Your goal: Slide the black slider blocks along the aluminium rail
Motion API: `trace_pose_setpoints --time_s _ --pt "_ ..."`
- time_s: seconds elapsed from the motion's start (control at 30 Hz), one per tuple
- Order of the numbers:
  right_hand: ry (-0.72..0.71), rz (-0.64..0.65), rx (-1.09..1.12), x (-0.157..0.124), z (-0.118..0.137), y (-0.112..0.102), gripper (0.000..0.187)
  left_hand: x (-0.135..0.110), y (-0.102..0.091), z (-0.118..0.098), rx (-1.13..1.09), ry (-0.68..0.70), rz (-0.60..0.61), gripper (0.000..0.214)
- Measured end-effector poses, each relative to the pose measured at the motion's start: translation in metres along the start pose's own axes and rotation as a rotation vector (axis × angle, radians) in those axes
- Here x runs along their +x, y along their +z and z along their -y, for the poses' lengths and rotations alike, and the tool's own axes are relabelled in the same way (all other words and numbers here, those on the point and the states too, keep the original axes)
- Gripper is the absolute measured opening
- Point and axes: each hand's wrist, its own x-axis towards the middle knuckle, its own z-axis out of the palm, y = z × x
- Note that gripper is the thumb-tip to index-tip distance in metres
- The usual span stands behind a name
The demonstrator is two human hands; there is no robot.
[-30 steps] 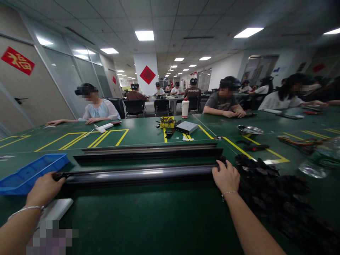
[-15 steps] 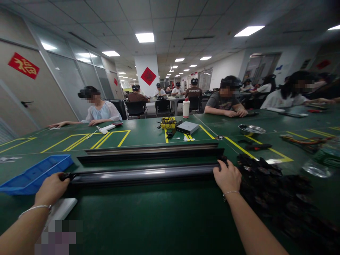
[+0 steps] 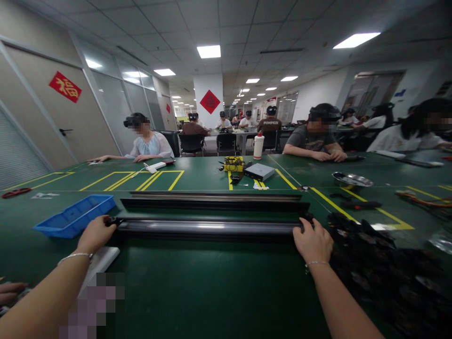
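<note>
A long dark metal rail [image 3: 208, 228] lies across the green table [image 3: 197, 292] in front of me. My left hand [image 3: 96, 233] is closed round its left end, and my right hand [image 3: 312, 242] grips its right end. A second dark rail [image 3: 215, 202] lies parallel just behind it. A heap of small black parts [image 3: 381, 263] sits right of my right hand. A white flat object [image 3: 100, 261] lies under my left wrist.
A blue plastic tray [image 3: 74, 216] stands at the left. Further back are a yellow box with cables [image 3: 233, 164], a grey box [image 3: 259, 172], a white bottle [image 3: 259, 146] and a metal dish [image 3: 351, 179]. Several people sit at the far side. Another person's hand [image 3: 9, 289] shows at the left edge.
The camera has turned left, so everything has shifted right in view. Both hands stay on the ends of the near rail. Another person's hand has come into view at the left edge.
</note>
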Motion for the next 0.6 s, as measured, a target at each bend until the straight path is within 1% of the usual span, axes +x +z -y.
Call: trace_pose_setpoints --time_s 0.17,0.33,0.5,0.6 --pt "0.002 0.025 0.008 0.0 0.0 -0.002 0.05 -0.004 0.003 -0.008 -0.032 0.054 0.017 0.056" --pt "0.001 0.047 0.011 0.0 0.001 -0.004 0.051 -0.015 0.001 -0.021 -0.064 0.073 0.035 0.054" --pt "-0.003 0.023 0.016 0.0 0.0 -0.002 0.05 -0.027 0.0 -0.033 -0.096 0.065 0.049 0.05" --pt "-0.008 -0.015 0.034 0.001 -0.002 0.002 0.049 -0.031 0.002 -0.037 -0.107 0.048 0.044 0.044"
